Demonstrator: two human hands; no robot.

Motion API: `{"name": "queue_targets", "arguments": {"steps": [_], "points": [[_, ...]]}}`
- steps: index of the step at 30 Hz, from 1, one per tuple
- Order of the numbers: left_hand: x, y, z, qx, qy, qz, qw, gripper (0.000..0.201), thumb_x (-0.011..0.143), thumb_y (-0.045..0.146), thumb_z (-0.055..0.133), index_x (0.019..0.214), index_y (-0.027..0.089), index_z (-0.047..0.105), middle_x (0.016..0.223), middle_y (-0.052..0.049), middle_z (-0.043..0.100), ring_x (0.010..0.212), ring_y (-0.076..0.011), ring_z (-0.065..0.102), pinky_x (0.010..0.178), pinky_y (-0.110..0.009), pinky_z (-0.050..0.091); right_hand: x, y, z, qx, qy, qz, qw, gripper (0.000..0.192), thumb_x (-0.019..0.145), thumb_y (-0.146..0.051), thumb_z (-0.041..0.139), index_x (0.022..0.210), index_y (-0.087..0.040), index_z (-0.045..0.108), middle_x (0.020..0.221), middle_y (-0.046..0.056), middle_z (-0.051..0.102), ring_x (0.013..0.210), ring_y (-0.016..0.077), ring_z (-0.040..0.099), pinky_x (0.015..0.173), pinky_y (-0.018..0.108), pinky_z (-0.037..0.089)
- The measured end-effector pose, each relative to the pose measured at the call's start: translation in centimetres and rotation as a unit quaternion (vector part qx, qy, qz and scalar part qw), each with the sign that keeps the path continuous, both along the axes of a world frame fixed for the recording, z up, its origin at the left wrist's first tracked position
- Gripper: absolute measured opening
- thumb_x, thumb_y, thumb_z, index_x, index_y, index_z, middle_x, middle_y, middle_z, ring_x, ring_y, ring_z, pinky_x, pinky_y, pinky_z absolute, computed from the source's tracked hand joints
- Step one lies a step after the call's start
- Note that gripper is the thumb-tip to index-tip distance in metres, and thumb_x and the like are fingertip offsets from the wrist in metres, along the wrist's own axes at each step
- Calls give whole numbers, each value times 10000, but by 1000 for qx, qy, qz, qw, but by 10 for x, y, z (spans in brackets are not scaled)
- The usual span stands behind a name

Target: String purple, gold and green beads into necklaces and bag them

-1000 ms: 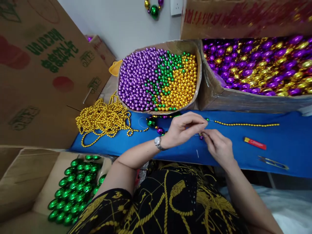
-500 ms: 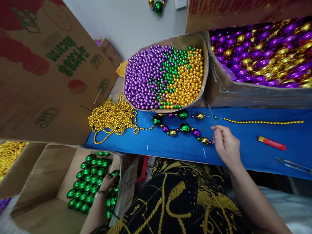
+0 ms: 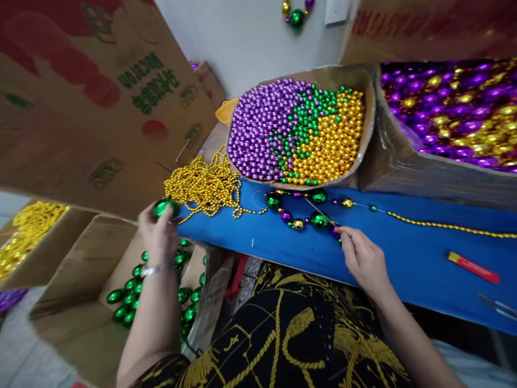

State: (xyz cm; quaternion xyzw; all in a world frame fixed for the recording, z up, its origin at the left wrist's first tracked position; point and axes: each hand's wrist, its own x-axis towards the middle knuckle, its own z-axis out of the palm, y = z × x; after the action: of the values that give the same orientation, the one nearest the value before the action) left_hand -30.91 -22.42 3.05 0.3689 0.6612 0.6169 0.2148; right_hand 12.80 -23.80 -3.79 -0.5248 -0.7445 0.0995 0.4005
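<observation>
My left hand (image 3: 158, 237) is raised over the box of green oval beads (image 3: 133, 291) and grips one large green bead (image 3: 163, 207) near the blue table's left corner. My right hand (image 3: 361, 256) pinches a thin needle (image 3: 319, 210) that points up-left across a part-strung strand of green, gold and purple beads (image 3: 311, 215) lying on the blue cloth (image 3: 404, 248). A thin gold bead chain (image 3: 444, 226) runs from that strand to the right.
A box of small purple, green and gold beads (image 3: 299, 129) stands behind the strand, a box of large purple and gold beads (image 3: 456, 108) to its right. A gold chain pile (image 3: 205, 186), a red lighter (image 3: 472, 267) and snips (image 3: 498, 304) lie on the cloth.
My left hand left the strand, dipped into the green bead box, and has come up holding one green bead. The needle in my right hand swung from upright to pointing up-left.
</observation>
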Motion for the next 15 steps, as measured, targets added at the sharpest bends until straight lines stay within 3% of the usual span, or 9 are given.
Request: {"name": "queue_targets", "arguments": {"steps": [1,2,4,6,10,15], "points": [[26,16,6,30,-81,-33,996,488,685,434,763,1061,248,514,925,46,612,734,-102,602,615,-228,514,-4,0,0,9,-7,15,1000,211,976,-234,453,1082,-205,633,922,48,726,797,145,702,753,248,546],[54,31,8,12,-157,-133,979,483,712,465,743,1093,251,536,1009,14,630,797,-126,640,665,-259,540,-8,-1,0,20,-15,27,999,209,971,-226,463,1086,-205,636,902,42,725,761,137,698,728,239,542],[111,54,6,-34,-269,-284,920,503,722,539,716,1094,228,583,1049,-60,666,844,-162,677,697,-282,557,-11,-2,1,39,-33,36,998,211,963,-224,482,1088,-207,651,859,32,725,702,127,688,672,227,532],[161,66,-2,-69,-346,-358,865,489,718,545,722,1057,210,611,1057,-89,683,857,-187,698,720,-302,572,-11,-4,2,43,-50,27,997,219,957,-226,492,1090,-210,665,837,27,727,678,125,685,643,224,526],[219,71,-13,-96,-448,-393,797,467,692,497,776,1008,191,618,1030,-76,696,905,-225,711,809,-334,588,-4,-10,4,55,-53,-2,997,221,951,-195,498,1100,-197,661,872,33,739,716,126,698,683,229,540],[239,74,-16,-89,-500,-363,781,399,742,436,764,1004,191,590,1089,-61,673,1014,-240,691,900,-348,571,1,-14,2,64,-54,-17,996,224,938,-167,515,1113,-182,654,912,45,747,757,140,713,701,240,551]]}}
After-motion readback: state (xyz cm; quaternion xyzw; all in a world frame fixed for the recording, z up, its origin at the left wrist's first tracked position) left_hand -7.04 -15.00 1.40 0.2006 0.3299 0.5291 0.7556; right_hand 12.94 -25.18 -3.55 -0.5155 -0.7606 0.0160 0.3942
